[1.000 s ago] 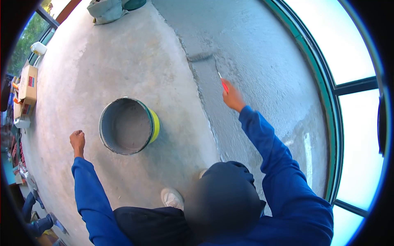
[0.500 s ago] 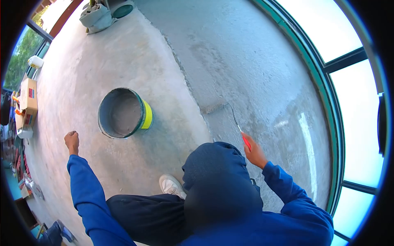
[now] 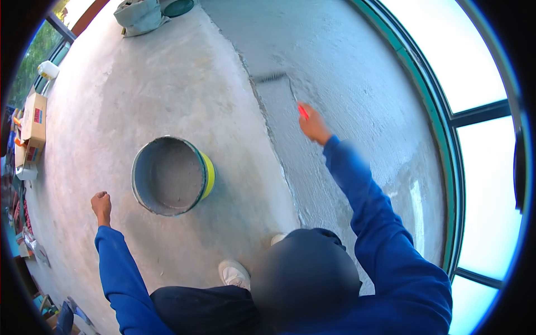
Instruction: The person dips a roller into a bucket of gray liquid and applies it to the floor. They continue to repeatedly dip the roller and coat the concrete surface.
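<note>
My right hand (image 3: 316,126) is wrapped round the red handle of a paint roller (image 3: 291,89), its arm stretched forward. The dark roller head (image 3: 270,77) lies on the wet grey coating (image 3: 346,72), close to the coating's left edge. My left hand (image 3: 101,207) is held in a fist to the left, with nothing visible in it. Between the two hands stands a large bucket (image 3: 208,176) with a yellow band, upright on the floor. Thick grey liquid (image 3: 177,174) fills part of it.
Glazed frames with a green sill (image 3: 441,139) run along the right. Cardboard boxes (image 3: 34,120) and a white jug (image 3: 48,70) stand at the left. A grey sack (image 3: 139,17) and a dark green lid (image 3: 178,7) are at the back. My shoe (image 3: 234,274) rests on the uncoated floor.
My right hand has pushed the roller forward, away from my body, along the coating's edge. The view has shifted, so the bucket appears lower. My left hand stays in a fist.
</note>
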